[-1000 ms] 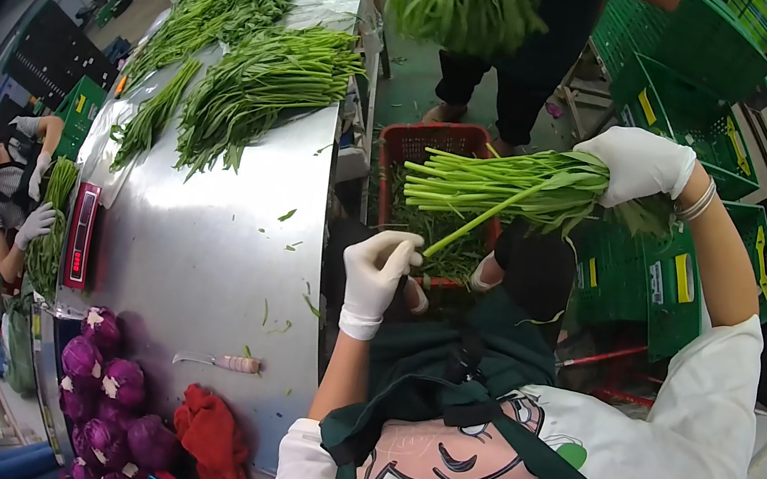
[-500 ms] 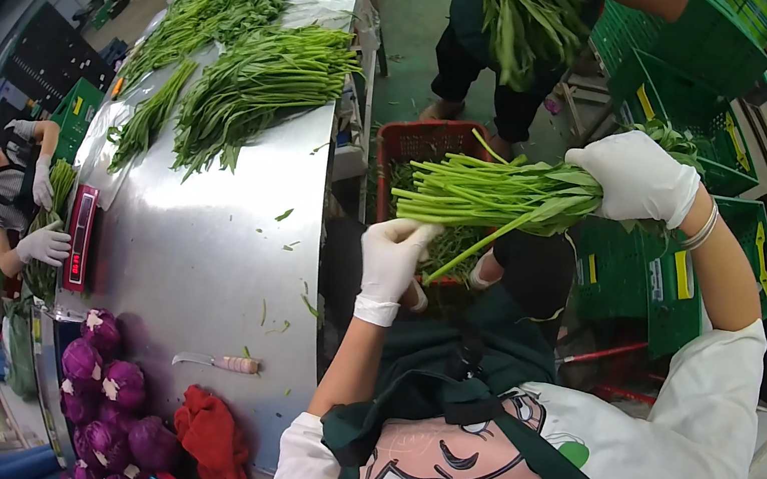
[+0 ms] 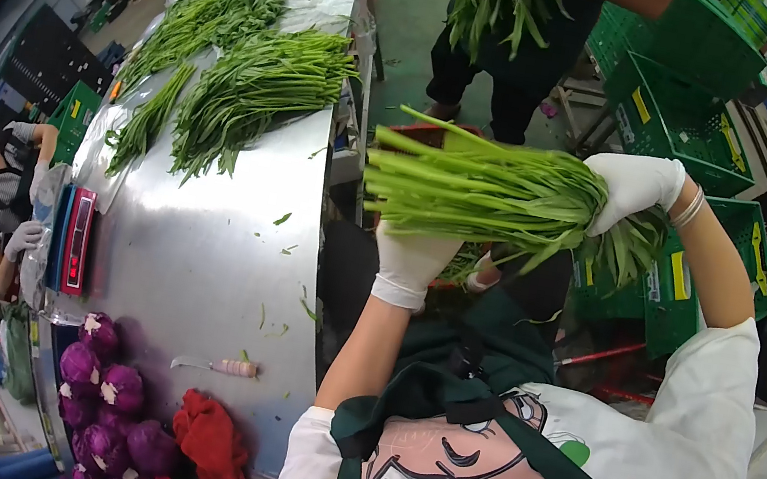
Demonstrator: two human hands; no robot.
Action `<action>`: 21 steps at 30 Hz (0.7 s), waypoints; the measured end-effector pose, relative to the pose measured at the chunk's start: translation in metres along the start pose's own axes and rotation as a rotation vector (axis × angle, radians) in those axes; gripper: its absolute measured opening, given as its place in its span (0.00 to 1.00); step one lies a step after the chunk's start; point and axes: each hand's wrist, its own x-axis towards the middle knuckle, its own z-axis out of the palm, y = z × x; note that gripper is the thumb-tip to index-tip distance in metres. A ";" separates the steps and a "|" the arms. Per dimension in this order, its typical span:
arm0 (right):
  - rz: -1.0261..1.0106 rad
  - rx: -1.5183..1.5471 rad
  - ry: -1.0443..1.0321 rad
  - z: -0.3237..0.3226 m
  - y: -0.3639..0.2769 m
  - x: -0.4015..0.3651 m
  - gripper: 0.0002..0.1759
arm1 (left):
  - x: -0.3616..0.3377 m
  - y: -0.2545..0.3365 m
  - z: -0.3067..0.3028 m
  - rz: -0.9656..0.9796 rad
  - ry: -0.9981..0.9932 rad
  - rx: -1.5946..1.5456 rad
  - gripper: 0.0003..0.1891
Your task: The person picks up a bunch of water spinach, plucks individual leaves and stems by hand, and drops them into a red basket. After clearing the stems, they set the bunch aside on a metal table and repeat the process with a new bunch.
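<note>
Bunch of long-stemmed greens (image 3: 504, 189): we find it in the air beside the metal table (image 3: 209, 251), roughly level, stem ends toward the table and leaves on the right. The table is the largest surface near the hands. On its farther part we record a pile of greens (image 3: 268, 83), most stems facing the right-hand edge; we judge that one common direction keeps each handful easy to part from the rest. A red crate (image 3: 427, 132) shows only in part behind the held bunch; its low position suits catching loose bits, we suppose. Purple cabbages (image 3: 122, 387) sit grouped at the table's near left, apart from the greens, probably so the two crops stay unmixed. The right hand (image 3: 637, 189), gloved, is closed around the leafy end, a hold that, in our judgement, gathers the soft leaves and lets the stems fan out freely. The left hand (image 3: 416, 257), also gloved, is beneath the stems, apparently supporting them; its fingers are hidden, so we cannot tell whether they pinch or lie spread. A small knife (image 3: 230, 367) lies near the table edge, handle toward the person, likely for easy reach. Smallest are the leaf scraps (image 3: 281, 219), scattered on the metal.
</note>
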 end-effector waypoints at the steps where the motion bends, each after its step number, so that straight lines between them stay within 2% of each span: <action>1: 0.068 0.052 -0.060 -0.001 0.002 0.001 0.22 | 0.003 0.017 0.013 0.066 0.032 0.219 0.24; 3: 0.043 0.192 -0.094 0.000 0.011 0.000 0.20 | 0.002 0.020 0.016 0.086 0.014 0.009 0.24; 5: 0.013 0.305 -0.144 0.003 0.015 0.001 0.20 | -0.006 0.014 0.007 -0.014 -0.087 -0.846 0.25; 6: 0.020 0.309 -0.167 0.004 0.018 0.003 0.21 | -0.007 0.022 0.011 -0.031 -0.109 -1.055 0.26; 8: 0.036 0.317 -0.216 0.004 0.020 0.007 0.22 | -0.014 0.014 -0.006 0.056 0.030 0.291 0.28; 11: 0.101 0.421 -0.242 -0.001 0.019 0.005 0.29 | -0.027 0.035 -0.020 -0.076 -0.018 -0.973 0.35; 13: 0.102 0.458 -0.236 -0.001 0.024 0.004 0.29 | -0.030 0.046 -0.029 -0.139 0.003 -0.813 0.31; 14: 0.100 0.482 -0.211 0.001 0.023 0.004 0.28 | -0.029 0.050 -0.033 -0.133 -0.042 -0.531 0.27; 15: 0.097 0.503 -0.188 0.002 0.022 0.004 0.26 | -0.026 0.063 -0.032 -0.214 -0.048 -0.028 0.24; 17: 0.124 0.532 -0.214 0.002 0.018 0.006 0.28 | -0.023 0.074 -0.026 -0.156 -0.035 0.193 0.24; 20: 0.124 0.536 -0.228 0.003 0.017 0.009 0.29 | -0.020 0.079 -0.009 0.008 0.152 0.370 0.25; 21: 0.118 0.531 -0.229 0.003 0.017 0.009 0.29 | -0.019 0.078 -0.011 0.062 0.176 0.296 0.25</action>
